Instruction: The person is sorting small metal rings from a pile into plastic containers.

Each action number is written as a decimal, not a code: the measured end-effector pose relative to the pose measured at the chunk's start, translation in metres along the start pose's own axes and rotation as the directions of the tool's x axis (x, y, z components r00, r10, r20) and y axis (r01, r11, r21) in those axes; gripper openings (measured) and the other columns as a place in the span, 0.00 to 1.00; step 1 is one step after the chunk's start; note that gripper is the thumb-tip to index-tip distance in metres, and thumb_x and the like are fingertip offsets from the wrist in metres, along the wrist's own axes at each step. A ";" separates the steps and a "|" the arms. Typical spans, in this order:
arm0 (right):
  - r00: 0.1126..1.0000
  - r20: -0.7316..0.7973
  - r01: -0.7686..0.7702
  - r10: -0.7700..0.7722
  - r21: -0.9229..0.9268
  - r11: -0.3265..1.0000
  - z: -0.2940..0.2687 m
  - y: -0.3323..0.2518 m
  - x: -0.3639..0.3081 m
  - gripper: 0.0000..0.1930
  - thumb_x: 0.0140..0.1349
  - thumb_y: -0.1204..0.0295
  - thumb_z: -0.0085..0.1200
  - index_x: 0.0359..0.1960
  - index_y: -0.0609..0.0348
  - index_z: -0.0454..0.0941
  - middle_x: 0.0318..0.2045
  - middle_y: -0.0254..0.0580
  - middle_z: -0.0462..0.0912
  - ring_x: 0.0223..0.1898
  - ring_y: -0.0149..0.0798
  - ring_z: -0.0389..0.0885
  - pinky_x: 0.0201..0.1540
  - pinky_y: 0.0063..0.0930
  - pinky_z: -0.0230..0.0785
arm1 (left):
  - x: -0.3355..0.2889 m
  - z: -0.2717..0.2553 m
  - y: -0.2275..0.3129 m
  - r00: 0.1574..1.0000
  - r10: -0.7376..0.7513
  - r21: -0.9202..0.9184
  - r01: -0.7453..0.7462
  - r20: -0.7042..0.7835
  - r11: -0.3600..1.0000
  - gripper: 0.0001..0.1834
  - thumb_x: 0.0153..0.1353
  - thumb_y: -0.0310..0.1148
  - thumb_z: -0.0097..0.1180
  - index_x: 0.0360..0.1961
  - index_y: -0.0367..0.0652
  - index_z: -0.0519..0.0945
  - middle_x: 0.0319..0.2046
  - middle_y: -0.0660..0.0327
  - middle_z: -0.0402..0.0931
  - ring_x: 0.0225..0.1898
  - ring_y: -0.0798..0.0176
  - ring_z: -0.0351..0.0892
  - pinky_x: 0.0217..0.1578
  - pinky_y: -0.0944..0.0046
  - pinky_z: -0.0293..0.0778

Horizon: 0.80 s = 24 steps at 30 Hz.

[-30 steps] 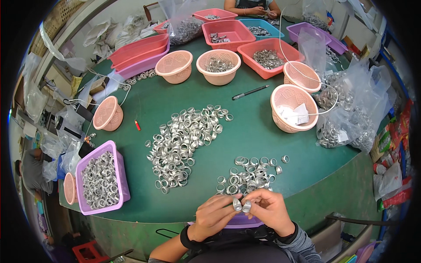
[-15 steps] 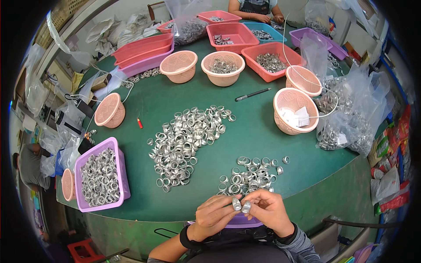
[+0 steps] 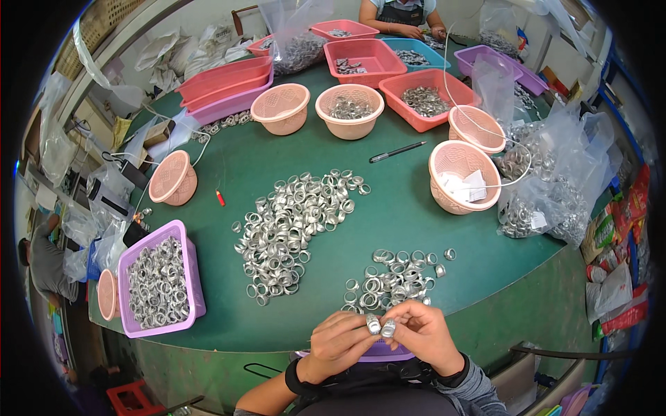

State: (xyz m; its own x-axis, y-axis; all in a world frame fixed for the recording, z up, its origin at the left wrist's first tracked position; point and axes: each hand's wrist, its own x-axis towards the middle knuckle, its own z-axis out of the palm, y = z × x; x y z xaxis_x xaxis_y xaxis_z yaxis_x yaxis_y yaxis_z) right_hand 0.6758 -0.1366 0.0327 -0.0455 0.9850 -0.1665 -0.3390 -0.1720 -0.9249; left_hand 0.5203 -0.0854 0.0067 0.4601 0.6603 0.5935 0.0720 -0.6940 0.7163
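My left hand (image 3: 342, 342) pinches one silver ring (image 3: 373, 324) between thumb and fingers. Close beside it, my right hand (image 3: 424, 334) grips a second silver ring (image 3: 388, 328), and both rings have their broad faces turned up. Below the hands, the rim of a purple basket (image 3: 386, 352) shows, mostly hidden. Just beyond my fingers lies a small heap of silver rings (image 3: 395, 279) on the green table (image 3: 208, 270). A larger pile of rings (image 3: 291, 222) spreads out farther off, left of centre.
At the left stands a purple basket (image 3: 196, 295) full of rings. Peach bowls (image 3: 280, 123), red trays (image 3: 366, 50) and bags of rings (image 3: 548, 208) line the far and right edges. A pen (image 3: 397, 152) and a red lighter (image 3: 220, 198) lie on the table. Another person (image 3: 402, 15) sits across.
Both hands keep hold of their rings, which look slightly tilted compared with before. The view has shifted a little. Across the table, the other person's hands have moved slightly.
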 end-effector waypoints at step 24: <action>0.928 -0.371 -0.161 -0.030 -0.472 0.867 -0.081 0.015 0.012 0.07 0.52 0.76 0.49 0.32 0.67 0.70 0.25 0.38 0.75 0.24 0.26 0.73 0.19 0.16 0.65 | 0.046 0.028 -0.035 0.962 -0.251 0.340 0.202 0.104 0.919 0.05 0.46 0.29 0.56 0.24 0.39 0.77 0.23 0.60 0.75 0.26 0.59 0.73 0.28 0.64 0.66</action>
State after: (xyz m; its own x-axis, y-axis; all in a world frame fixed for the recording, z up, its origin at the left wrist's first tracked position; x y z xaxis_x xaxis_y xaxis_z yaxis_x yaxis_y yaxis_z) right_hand 0.7465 -0.1284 -0.0113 0.3165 0.9141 -0.2536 0.1565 -0.3140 -0.9364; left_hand 0.5633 -0.0388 -0.0015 0.5170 0.7796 0.3535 0.4597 -0.6012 0.6536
